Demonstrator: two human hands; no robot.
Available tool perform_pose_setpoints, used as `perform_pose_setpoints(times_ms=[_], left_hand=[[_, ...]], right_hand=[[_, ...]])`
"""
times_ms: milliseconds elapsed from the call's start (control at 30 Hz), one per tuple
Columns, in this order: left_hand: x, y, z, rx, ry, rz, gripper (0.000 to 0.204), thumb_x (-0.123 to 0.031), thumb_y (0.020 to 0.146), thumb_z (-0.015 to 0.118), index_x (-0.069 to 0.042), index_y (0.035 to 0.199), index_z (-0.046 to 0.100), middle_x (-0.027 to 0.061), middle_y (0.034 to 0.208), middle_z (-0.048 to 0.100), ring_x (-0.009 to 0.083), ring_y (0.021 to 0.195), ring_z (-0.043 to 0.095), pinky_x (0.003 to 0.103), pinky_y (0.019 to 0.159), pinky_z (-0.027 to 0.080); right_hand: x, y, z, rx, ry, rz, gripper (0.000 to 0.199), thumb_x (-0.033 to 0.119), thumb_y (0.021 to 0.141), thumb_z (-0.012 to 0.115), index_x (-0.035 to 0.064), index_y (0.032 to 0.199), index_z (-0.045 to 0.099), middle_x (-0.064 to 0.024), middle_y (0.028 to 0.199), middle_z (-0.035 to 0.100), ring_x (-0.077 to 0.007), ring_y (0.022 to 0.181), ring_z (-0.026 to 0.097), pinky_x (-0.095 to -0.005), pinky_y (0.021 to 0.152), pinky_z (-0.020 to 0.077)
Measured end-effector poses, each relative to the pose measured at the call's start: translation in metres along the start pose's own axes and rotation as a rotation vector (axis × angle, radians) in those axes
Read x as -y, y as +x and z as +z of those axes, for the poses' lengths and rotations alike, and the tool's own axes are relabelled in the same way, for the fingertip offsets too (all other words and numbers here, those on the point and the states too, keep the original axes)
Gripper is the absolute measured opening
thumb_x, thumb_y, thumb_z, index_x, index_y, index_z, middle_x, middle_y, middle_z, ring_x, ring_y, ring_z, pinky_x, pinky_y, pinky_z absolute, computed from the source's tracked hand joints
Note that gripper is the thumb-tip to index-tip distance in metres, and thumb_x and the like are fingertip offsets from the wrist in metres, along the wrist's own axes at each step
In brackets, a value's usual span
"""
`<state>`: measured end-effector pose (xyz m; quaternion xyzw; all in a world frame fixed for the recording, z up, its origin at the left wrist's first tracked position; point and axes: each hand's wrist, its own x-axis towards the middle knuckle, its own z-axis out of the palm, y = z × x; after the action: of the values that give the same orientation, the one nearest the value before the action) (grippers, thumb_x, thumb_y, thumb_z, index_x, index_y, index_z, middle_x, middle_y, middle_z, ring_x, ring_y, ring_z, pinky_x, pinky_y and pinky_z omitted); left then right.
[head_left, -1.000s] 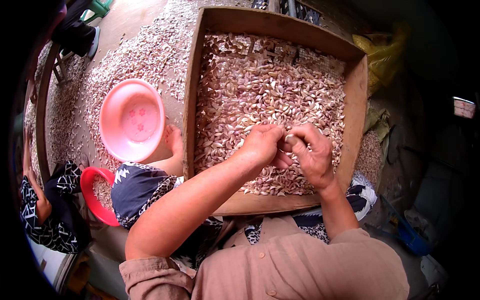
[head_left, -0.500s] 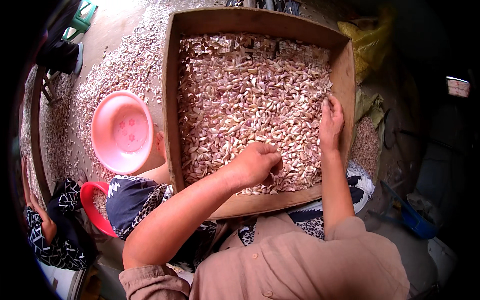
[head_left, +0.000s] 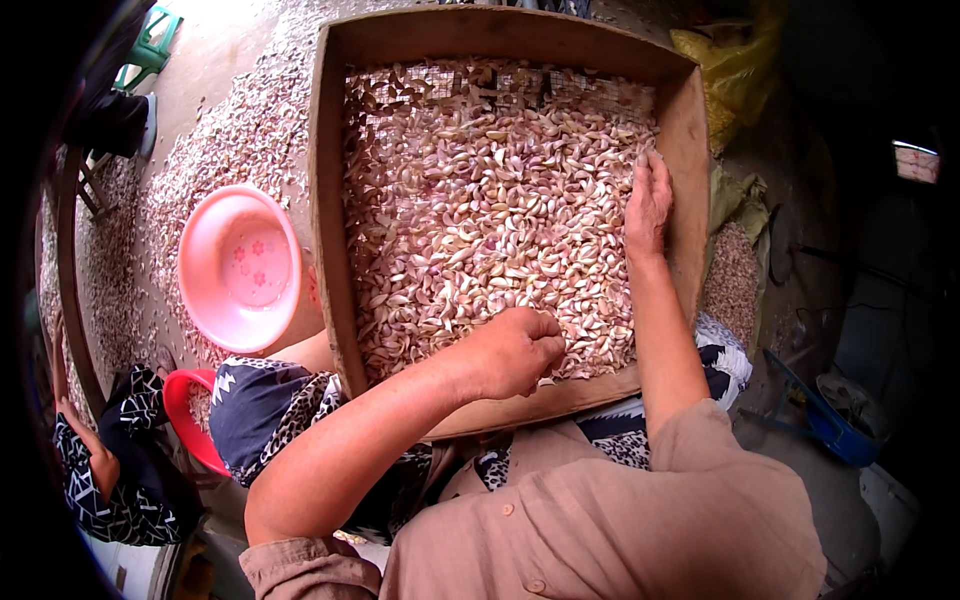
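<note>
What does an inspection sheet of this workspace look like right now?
Surface: wooden tray with a wire mesh bottom, resting on the lap.
Job's things: garlic cloves fill the tray.
Clutter: pink bowl, red bowl, garlic skins on the floor.
Grips: left hand curled, fingers in the cloves, contents hidden; right hand flat and open on the cloves by the right wall.
Cables: nothing seen.
Surroundings: another person's patterned sleeve, yellow sack, blue tool.

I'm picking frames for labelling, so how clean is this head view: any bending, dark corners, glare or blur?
Head view: the wooden tray bows outward from fisheye bending; corners are black; the floor top left is washed out by daylight; garlic cloves, left hand and right hand look sharp, evenly lit.
</note>
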<state>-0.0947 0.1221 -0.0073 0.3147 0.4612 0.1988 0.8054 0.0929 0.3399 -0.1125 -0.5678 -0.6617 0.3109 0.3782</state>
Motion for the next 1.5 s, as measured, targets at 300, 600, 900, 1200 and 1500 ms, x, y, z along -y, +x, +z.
perform_pose_setpoints(times_ms=[300, 600, 900, 1200, 1500], left_hand=[[-0.007, -0.004, -0.002, 0.032, 0.048, 0.023, 0.034, -0.025, 0.105, 0.052, 0.001, 0.085, 0.063, 0.0039, 0.075, 0.062, 0.0127, 0.066, 0.062, 0.030, 0.062, 0.053], [-0.008, -0.001, -0.005, 0.040, 0.162, 0.083, 0.032, -0.022, 0.104, 0.051, 0.002, 0.088, 0.064, 0.0051, 0.076, 0.063, 0.0134, 0.066, 0.062, 0.030, 0.063, 0.054], [-0.002, 0.000, -0.006, 0.026, 0.177, 0.094, 0.026, -0.018, 0.102, 0.051, 0.001, 0.089, 0.063, 0.0050, 0.076, 0.063, 0.0135, 0.067, 0.062, 0.030, 0.063, 0.054], [-0.001, 0.005, -0.008, -0.046, 0.001, 0.076, 0.025, -0.017, 0.103, 0.052, 0.000, 0.089, 0.062, 0.0037, 0.075, 0.062, 0.0131, 0.065, 0.062, 0.029, 0.061, 0.054], [0.002, 0.008, -0.016, -0.297, -0.485, 0.096, 0.031, -0.025, 0.107, 0.046, -0.003, 0.097, 0.064, 0.0076, 0.084, 0.067, 0.0188, 0.068, 0.067, 0.034, 0.061, 0.059]], right_hand=[[0.023, 0.005, 0.036, 0.106, -0.044, -0.101, 0.049, 0.041, 0.103, 0.053, 0.0006, 0.130, 0.061, -0.0151, 0.124, 0.065, -0.0268, 0.117, 0.059, -0.0360, 0.103, 0.0438], [0.048, -0.016, 0.013, 0.109, -0.204, -0.365, 0.025, 0.022, 0.092, 0.067, 0.0059, 0.111, 0.072, -0.0127, 0.109, 0.071, -0.0276, 0.103, 0.066, -0.0379, 0.093, 0.0509], [0.086, -0.077, 0.008, 0.494, -0.671, -0.458, 0.009, 0.014, 0.078, 0.070, 0.0089, 0.086, 0.071, -0.0108, 0.082, 0.069, -0.0299, 0.080, 0.069, -0.0428, 0.074, 0.0559], [0.076, -0.079, 0.020, 0.486, -0.543, -0.326, 0.012, 0.016, 0.079, 0.068, 0.0121, 0.089, 0.074, -0.0092, 0.089, 0.071, -0.0307, 0.079, 0.070, -0.0411, 0.071, 0.0557], [0.132, -0.108, -0.035, 0.535, -0.054, -0.226, 0.012, 0.007, 0.084, 0.074, 0.0034, 0.096, 0.072, -0.0114, 0.083, 0.068, -0.0247, 0.077, 0.069, -0.0351, 0.067, 0.0526]])
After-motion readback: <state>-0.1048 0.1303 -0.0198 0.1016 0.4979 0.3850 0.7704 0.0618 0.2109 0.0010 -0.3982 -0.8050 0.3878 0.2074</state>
